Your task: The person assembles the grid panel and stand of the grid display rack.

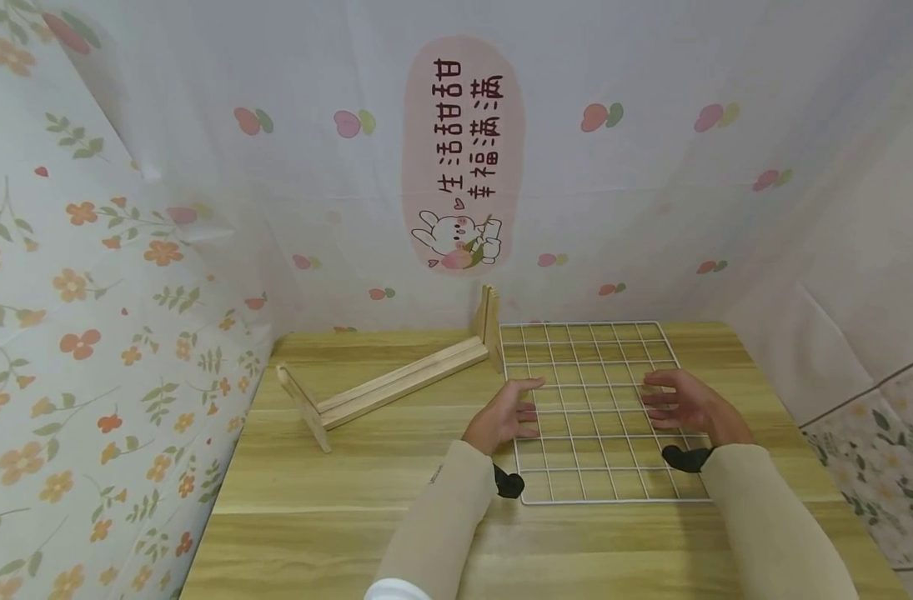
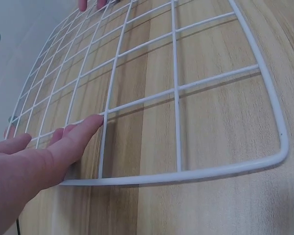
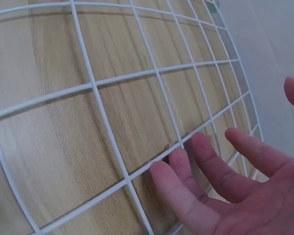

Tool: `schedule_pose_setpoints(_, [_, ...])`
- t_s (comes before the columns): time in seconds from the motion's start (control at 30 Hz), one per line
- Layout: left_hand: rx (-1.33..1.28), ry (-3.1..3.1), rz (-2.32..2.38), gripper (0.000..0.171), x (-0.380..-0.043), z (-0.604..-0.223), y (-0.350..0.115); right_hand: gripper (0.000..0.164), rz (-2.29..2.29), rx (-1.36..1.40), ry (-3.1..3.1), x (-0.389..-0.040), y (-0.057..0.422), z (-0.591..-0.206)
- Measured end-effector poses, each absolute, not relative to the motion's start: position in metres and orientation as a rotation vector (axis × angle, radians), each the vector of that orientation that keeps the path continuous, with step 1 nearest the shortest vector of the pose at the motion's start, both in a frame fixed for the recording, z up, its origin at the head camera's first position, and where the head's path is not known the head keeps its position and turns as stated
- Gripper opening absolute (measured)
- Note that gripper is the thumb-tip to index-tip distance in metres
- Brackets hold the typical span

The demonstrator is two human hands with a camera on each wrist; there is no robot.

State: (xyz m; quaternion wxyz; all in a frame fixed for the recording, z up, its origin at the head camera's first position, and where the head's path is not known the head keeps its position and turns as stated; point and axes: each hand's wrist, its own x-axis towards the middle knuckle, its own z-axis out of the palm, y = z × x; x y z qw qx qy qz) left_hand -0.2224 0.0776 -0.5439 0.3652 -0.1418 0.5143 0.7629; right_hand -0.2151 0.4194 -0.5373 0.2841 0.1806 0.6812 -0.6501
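A white wire grid panel lies flat on the wooden table, on the right side of the head view. My left hand is at the panel's left edge, its fingers reaching over the outer wire. In the left wrist view, one fingertip of that hand meets a wire crossing. At the right edge is my right hand, palm facing inward. Loosely extended fingers of this hand reach the wires in the right wrist view, and its thumb stays apart from them. Neither hand grips the panel.
Left of the panel stands a pale wooden rack, two slotted end pieces joined by a long bar. Its far end stands right beside the panel's back left corner. The wood-grain table meets a patterned cloth wall at the back.
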Motion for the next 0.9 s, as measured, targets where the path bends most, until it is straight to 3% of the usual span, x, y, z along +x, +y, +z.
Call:
schedule_pose_setpoints(0.33, [-0.356, 1.34, 1.979, 0.097, -0.222, -0.541, 0.081, 0.03, -1.741, 0.513, 1.799, -0.217, 0.418, -0.536])
schedule_pose_setpoints(0.63, [-0.37, 1.358, 1.972, 0.097, -0.222, -0.534, 0.09, 0.063, -1.69, 0.5, 1.851, -0.217, 0.414, -0.53])
schedule_pose_setpoints(0.9, [-0.409, 1.422, 1.942, 0.094, -0.222, -0.529, 0.092, 0.072, -1.65, 0.441, 1.867, -0.219, 0.411, -0.527])
